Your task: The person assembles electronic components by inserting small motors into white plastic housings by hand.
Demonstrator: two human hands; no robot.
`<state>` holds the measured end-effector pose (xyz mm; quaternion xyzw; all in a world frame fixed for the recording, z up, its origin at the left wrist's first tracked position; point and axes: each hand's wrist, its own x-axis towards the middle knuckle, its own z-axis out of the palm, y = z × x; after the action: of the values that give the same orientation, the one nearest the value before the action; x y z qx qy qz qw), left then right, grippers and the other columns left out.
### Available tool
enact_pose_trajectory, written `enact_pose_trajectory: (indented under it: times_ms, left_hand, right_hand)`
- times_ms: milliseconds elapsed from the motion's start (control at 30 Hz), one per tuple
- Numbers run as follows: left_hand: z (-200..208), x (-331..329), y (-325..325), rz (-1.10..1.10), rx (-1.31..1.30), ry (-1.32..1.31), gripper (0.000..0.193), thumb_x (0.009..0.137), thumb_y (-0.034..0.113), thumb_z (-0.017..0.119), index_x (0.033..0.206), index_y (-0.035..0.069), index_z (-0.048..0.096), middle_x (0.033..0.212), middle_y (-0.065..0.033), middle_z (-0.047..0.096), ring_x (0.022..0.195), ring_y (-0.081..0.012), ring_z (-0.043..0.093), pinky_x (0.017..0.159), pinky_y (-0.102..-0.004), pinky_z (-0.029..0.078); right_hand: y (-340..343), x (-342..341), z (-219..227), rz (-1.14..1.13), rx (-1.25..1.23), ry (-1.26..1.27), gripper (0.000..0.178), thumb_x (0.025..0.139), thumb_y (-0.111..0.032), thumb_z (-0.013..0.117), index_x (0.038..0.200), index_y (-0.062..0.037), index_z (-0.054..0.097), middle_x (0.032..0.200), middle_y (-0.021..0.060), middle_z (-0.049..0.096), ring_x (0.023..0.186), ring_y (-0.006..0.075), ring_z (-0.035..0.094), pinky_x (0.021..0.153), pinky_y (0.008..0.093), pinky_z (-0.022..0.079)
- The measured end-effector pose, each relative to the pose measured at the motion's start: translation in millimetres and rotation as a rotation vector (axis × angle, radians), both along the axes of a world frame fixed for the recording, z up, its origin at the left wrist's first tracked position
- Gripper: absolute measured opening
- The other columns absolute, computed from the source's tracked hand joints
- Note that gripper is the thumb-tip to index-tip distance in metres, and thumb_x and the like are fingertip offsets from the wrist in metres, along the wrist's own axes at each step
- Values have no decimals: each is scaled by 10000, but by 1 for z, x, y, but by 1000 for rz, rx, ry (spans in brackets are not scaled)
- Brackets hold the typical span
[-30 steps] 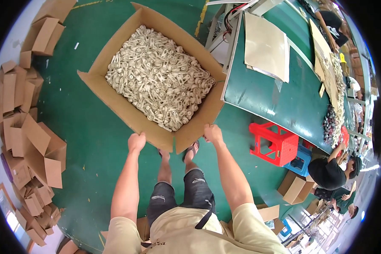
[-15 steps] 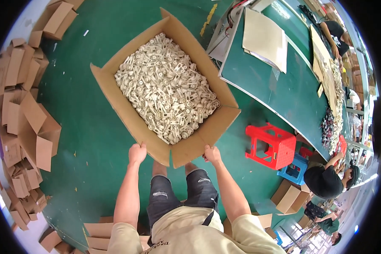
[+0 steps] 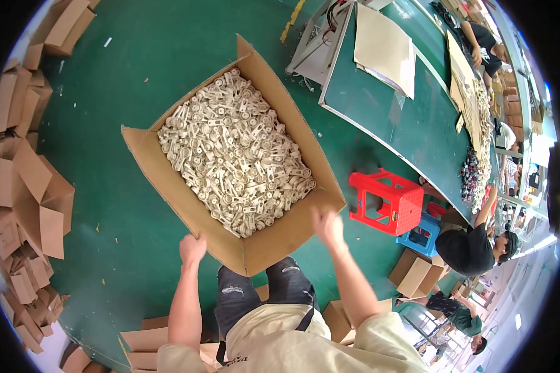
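A: Now, both hands are on the box (image 3: 186, 205) — left hand (image 3: 192, 248) at the near left flap, right hand (image 3: 327, 225) on the near right wall.

B: What's the grip like?

A: Left fingers curl over the cardboard edge, clamped on it. The right is blurred; it lies against the wall, but I cannot tell whether its fingers have closed.

B: So which step is this?

A: Looks to me like shifting the box along the floor (image 3: 137, 81), with the person standing at its near corner. I'd judge the load heavy, so the next move calls for firm holds on both sides and an even pull, or the corner will twist.

B: And the box itself?

A: Brown cardboard, flaps open, sitting on the green floor at twelve o'clock from the person's feet. It's filled nearly to the top with small cream plastic parts (image 3: 236, 149), all jumbled.

B: Around it?

A: Empty cartons (image 3: 25, 186) stacked at nine o'clock, a red stool (image 3: 389, 202) at three, a green table (image 3: 410, 118) towards two.
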<state>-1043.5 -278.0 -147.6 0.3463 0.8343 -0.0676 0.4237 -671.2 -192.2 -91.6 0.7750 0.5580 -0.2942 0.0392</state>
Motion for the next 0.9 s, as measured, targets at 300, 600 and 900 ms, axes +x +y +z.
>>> enact_pose_trajectory:
  times_ms: [300, 600, 900]
  left_hand:
    - [3, -26, 77, 79, 36, 202, 638, 953, 538, 445, 1001, -47, 698, 1030, -290, 684, 1010, -437, 654, 897, -486, 509]
    - [-8, -32, 74, -13, 32, 194, 670, 939, 562, 465, 995, -61, 705, 1033, -297, 681, 1016, -441, 652, 907, -482, 504]
    - [-38, -65, 30, -89, 284, 207, 451, 874, 351, 574, 888, -83, 697, 922, -332, 664, 930, -488, 645, 846, -534, 497]
  right_hand:
    - [157, 31, -60, 174, 44, -215, 512, 935, -483, 553, 1069, 0, 654, 1070, 236, 676, 1014, 373, 664, 882, 453, 536]
    - [175, 25, -35, 677, -188, -401, 435, 960, -429, 489, 954, -90, 762, 963, 134, 744, 921, 303, 719, 782, 410, 570]
    - [155, 15, -4, 893, -259, -202, 214, 773, -219, 597, 871, -156, 776, 933, 83, 749, 900, 281, 721, 724, 424, 576]
